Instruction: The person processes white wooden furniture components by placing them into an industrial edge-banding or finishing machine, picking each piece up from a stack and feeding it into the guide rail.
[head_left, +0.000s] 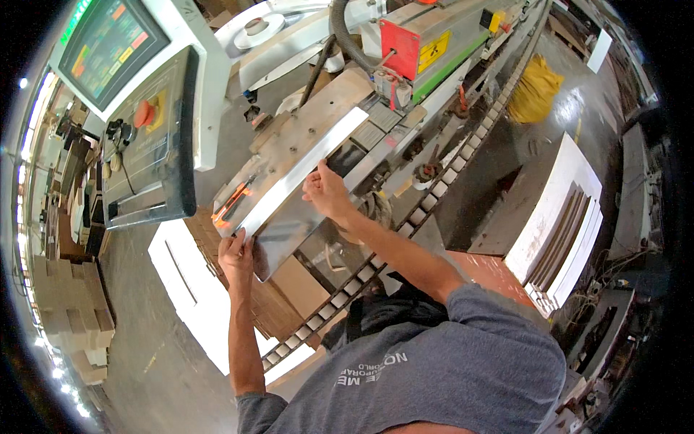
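We grip the near end of a long white strip [300, 168] with our left hand [236, 254], fingers closed on its edge, while our right hand [327, 192] presses its middle against the machine's metal bed [289, 224]. Beyond stand the control panel [148, 137] and red guard [399, 48].

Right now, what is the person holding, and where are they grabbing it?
A long shiny panel on the machine. The left hand grips its lower end, and the right hand holds its edge near the middle.
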{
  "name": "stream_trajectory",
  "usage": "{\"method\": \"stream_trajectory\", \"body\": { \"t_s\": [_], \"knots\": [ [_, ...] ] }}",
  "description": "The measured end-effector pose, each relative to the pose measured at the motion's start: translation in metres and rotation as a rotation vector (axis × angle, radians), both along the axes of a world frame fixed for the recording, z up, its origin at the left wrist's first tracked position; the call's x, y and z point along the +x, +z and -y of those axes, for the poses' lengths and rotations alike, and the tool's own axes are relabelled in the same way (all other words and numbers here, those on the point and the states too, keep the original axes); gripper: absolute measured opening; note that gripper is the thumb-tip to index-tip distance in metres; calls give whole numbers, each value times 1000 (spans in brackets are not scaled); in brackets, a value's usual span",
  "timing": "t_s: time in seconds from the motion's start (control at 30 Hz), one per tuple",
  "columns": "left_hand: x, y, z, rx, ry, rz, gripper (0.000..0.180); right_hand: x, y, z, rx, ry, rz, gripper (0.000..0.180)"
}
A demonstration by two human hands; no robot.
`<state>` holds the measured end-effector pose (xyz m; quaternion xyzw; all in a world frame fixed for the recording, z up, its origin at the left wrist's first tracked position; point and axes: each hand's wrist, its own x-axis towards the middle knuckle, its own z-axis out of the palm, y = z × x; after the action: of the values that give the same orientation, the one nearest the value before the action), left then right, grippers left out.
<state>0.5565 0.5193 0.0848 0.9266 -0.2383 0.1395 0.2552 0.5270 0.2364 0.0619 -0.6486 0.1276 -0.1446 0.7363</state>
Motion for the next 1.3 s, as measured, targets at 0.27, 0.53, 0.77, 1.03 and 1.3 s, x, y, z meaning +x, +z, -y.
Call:
{"method": "stream_trajectory", "body": {
  "t_s": [0.27, 0.53, 0.77, 1.03, 1.3],
  "knots": [
    [14, -7, 58, -68, -113, 192, 27, 10, -6, 58, -2, -68, -3, 59],
    [26, -19, 152, -73, -231, 298, 22, -4, 3, 140, -221, -91, -1, 39],
    [59, -43, 183, -63, -302, 289, 19, -130, 18, 136, -489, -469, 212, 21],
    [56, -36, 290, -160, -353, 13, 24, -434, -3, 291, -1347, -1352, -742, 56],
    [24, -21, 301, -16, -430, 79, 24, -541, -67, 253, -1221, -1275, -1273, 64]
  ]
}}
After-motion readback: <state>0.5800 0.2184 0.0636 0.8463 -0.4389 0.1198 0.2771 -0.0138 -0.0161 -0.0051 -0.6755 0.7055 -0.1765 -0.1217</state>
